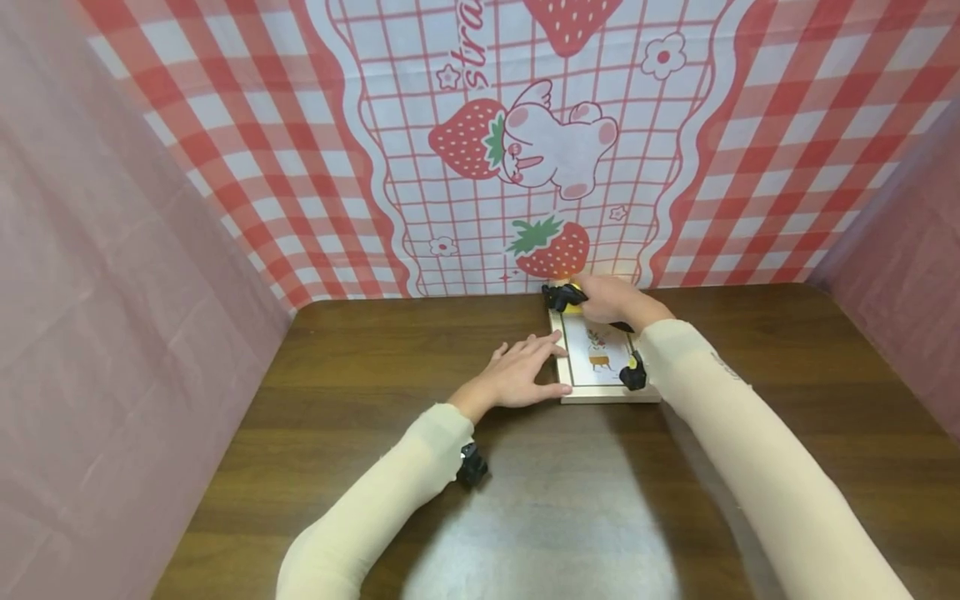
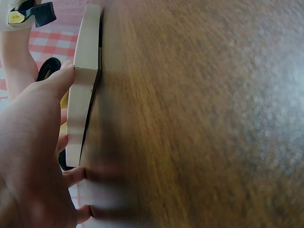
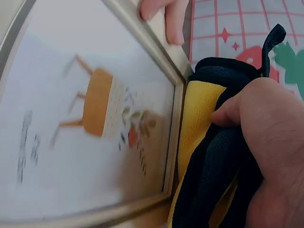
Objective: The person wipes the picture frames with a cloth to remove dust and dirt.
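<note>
A picture frame (image 1: 611, 393) with a pale border lies flat on the table, showing a print of a plant in an orange-brown pot on legs. My left hand (image 1: 521, 371) rests against its left side with fingers spread; in the left wrist view the thumb touches the pale edge (image 2: 83, 88). At the far side of the frame, my right hand (image 1: 618, 302) grips a folded yellow-and-black cloth (image 3: 194, 114) with a black loop. The cloth lies along the frame's far border in the right wrist view. Part of the print is hidden under the right forearm.
The brown wooden table (image 1: 360, 358) extends to both sides and toward me. Behind it hangs a red-and-white checked curtain (image 1: 315, 167) with strawberries, close to the frame's far edge. Pink cloth (image 1: 97, 292) hangs at the left, and more at the right.
</note>
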A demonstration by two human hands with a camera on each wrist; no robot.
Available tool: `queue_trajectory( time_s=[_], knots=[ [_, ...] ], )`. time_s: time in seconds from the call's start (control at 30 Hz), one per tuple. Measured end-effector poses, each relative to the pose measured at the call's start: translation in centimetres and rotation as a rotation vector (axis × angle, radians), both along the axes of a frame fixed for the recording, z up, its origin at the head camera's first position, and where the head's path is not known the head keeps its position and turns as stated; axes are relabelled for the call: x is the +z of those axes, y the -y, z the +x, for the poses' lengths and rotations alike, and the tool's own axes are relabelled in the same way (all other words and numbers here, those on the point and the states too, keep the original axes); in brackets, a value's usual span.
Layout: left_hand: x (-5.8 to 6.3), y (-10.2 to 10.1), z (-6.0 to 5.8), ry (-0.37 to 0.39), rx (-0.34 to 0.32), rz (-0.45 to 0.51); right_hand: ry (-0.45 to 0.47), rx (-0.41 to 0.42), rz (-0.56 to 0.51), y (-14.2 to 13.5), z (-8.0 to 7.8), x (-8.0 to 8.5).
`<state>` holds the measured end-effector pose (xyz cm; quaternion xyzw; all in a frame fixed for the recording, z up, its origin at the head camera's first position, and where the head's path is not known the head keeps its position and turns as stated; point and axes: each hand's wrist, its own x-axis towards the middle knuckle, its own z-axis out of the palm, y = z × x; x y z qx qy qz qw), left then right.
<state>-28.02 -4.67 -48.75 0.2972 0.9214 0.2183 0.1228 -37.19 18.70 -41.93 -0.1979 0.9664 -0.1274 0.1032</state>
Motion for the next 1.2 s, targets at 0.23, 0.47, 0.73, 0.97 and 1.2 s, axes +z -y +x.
queue_trajectory(
  time_s=[0.23, 0.47, 0.73, 0.97, 1.2],
  knots=[
    [1.0, 0.0, 0.8, -0.008, 0.0, -0.018, 0.01, 0.052, 0.019, 2.3, -0.3, -0.2],
    [0.5, -0.1, 0.4, -0.007, -0.001, -0.015, 0.005, 0.069, 0.005, 2.7, -2.4, -2.5],
    [0.4, -0.2, 0.3, -0.031, -0.004, -0.021, 0.003, 0.068, -0.051, 0.7, -5.8, -6.0],
    [1.0, -0.2, 0.7, -0.043, -0.002, -0.031, 0.05, 0.025, -0.074, 1.1, -1.5, -1.5],
    [0.9, -0.2, 0.9, -0.037, 0.004, -0.031, 0.056, -0.016, -0.108, -1.7, -2.7, -2.9]
  ],
)
